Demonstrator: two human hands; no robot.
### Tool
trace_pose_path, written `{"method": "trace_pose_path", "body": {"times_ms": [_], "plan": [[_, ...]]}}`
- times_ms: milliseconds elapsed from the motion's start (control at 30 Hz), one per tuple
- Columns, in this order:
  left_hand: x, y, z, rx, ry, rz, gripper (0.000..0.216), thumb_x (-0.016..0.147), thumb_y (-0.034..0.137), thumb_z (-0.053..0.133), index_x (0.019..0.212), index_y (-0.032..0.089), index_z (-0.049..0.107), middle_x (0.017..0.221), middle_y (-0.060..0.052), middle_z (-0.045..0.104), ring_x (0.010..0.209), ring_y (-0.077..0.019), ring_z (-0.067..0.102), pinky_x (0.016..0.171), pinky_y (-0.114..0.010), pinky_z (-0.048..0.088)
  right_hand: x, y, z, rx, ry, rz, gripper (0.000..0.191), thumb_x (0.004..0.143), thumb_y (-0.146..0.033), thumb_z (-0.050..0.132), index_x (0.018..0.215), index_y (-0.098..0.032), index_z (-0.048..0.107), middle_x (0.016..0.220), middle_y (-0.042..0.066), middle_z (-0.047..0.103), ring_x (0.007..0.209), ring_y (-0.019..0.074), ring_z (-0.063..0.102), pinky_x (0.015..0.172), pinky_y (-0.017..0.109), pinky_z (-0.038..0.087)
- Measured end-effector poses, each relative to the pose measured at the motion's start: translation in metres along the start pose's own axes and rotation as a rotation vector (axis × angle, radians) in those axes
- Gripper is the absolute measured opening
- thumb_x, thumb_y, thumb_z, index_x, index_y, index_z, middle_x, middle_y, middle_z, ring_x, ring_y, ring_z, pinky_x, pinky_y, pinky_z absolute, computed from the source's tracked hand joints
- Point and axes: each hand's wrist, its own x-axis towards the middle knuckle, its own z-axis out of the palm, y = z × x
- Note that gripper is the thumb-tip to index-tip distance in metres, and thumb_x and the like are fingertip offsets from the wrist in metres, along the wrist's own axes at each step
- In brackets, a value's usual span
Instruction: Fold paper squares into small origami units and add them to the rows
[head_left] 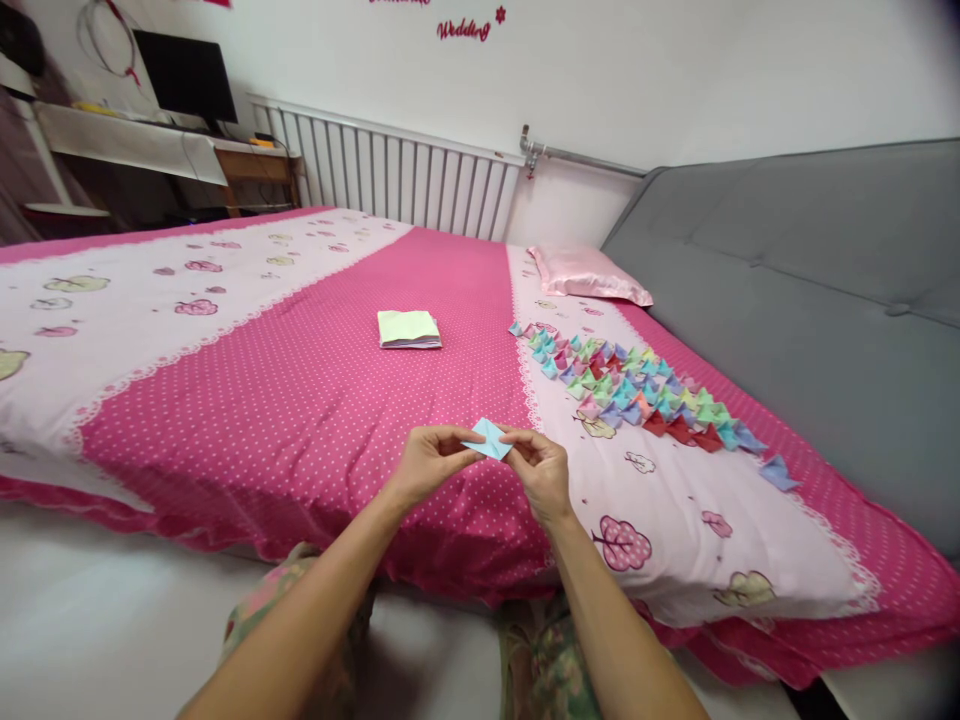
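Observation:
A small light-blue folded paper [489, 438] is pinched between both my hands over the near edge of a pink dotted bedspread [315, 400]. My left hand [429, 462] grips its left side with closed fingers. On the paper's right side, my right hand [541, 470] is closed on it too. Further back on the bed lies a stack of pale yellow paper sheets [409, 328]. To the right, several folded paper pieces [637, 390] in blue, green, pink and red are laid out in rows.
A pink pillow [589, 274] lies at the far end beside a grey padded sofa back [810, 290]. A white radiator [390, 175] runs along the wall. A desk with a dark monitor [187, 75] stands at the back left. My knees [300, 600] show below the bed edge.

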Motion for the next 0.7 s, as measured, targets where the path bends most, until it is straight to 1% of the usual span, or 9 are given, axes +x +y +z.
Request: {"method": "trace_pose_path", "body": {"times_ms": [67, 200, 300, 400, 500, 600, 700], "plan": [[0.0, 0.001, 0.0, 0.033, 0.025, 0.005, 0.017, 0.059, 0.024, 0.072, 0.073, 0.015, 0.069, 0.069, -0.003, 0.07, 0.061, -0.0133, 0.063, 0.062, -0.025, 0.049, 0.0, 0.0, 0.0, -0.002, -0.012, 0.0, 0.009, 0.064, -0.024, 0.067, 0.073, -0.021, 0.065, 0.084, 0.004, 0.07, 0.076, 0.0181, 0.065, 0.071, 0.032, 0.051], [-0.001, 0.004, 0.0, 0.129, 0.072, 0.013, 0.014, 0.062, 0.026, 0.07, 0.069, 0.014, 0.07, 0.06, -0.002, 0.068, 0.051, -0.0094, 0.055, 0.051, -0.02, 0.042, 0.001, 0.001, -0.001, -0.039, -0.009, 0.017, 0.011, 0.064, -0.026, 0.069, 0.073, -0.02, 0.066, 0.072, 0.001, 0.068, 0.06, 0.0126, 0.06, 0.061, 0.027, 0.049], [-0.002, 0.005, 0.001, 0.15, 0.096, 0.011, 0.017, 0.063, 0.03, 0.069, 0.064, 0.014, 0.068, 0.054, -0.001, 0.064, 0.048, -0.0085, 0.051, 0.048, -0.02, 0.038, 0.001, 0.001, 0.0, -0.067, 0.026, 0.059, 0.016, 0.063, -0.032, 0.07, 0.072, -0.019, 0.066, 0.073, 0.001, 0.067, 0.061, 0.0129, 0.059, 0.059, 0.027, 0.05], [-0.002, 0.002, 0.004, 0.095, 0.119, -0.003, 0.02, 0.064, 0.032, 0.069, 0.061, 0.013, 0.065, 0.054, -0.001, 0.063, 0.049, -0.0087, 0.052, 0.049, -0.02, 0.039, 0.001, 0.002, 0.002, -0.088, 0.041, 0.061, 0.019, 0.064, -0.035, 0.069, 0.071, -0.018, 0.065, 0.069, 0.001, 0.066, 0.061, 0.0133, 0.059, 0.059, 0.027, 0.049], [-0.002, -0.002, 0.007, 0.01, 0.098, -0.023, 0.022, 0.063, 0.033, 0.069, 0.059, 0.013, 0.061, 0.056, -0.001, 0.063, 0.052, -0.0091, 0.055, 0.053, -0.02, 0.041, -0.001, 0.002, 0.004, -0.108, 0.051, 0.027, 0.019, 0.066, -0.036, 0.068, 0.068, -0.017, 0.064, 0.066, 0.001, 0.066, 0.059, 0.0127, 0.058, 0.06, 0.027, 0.048], [0.0, -0.005, 0.009, -0.07, 0.071, -0.04, 0.024, 0.063, 0.033, 0.07, 0.061, 0.013, 0.058, 0.058, -0.002, 0.065, 0.056, -0.0104, 0.059, 0.057, -0.022, 0.044, -0.002, 0.002, 0.006, -0.111, 0.068, 0.016, 0.018, 0.067, -0.034, 0.068, 0.066, -0.017, 0.062, 0.066, 0.002, 0.066, 0.059, 0.0133, 0.059, 0.059, 0.026, 0.047], [0.001, -0.008, 0.009, -0.1, 0.066, -0.055, 0.024, 0.063, 0.033, 0.07, 0.065, 0.013, 0.057, 0.06, -0.002, 0.065, 0.057, -0.0114, 0.061, 0.058, -0.023, 0.046, -0.003, 0.002, 0.007, -0.119, 0.094, 0.013, 0.019, 0.066, -0.034, 0.069, 0.064, -0.017, 0.06, 0.059, 0.0, 0.063, 0.055, 0.0122, 0.057, 0.056, 0.025, 0.045]]}}
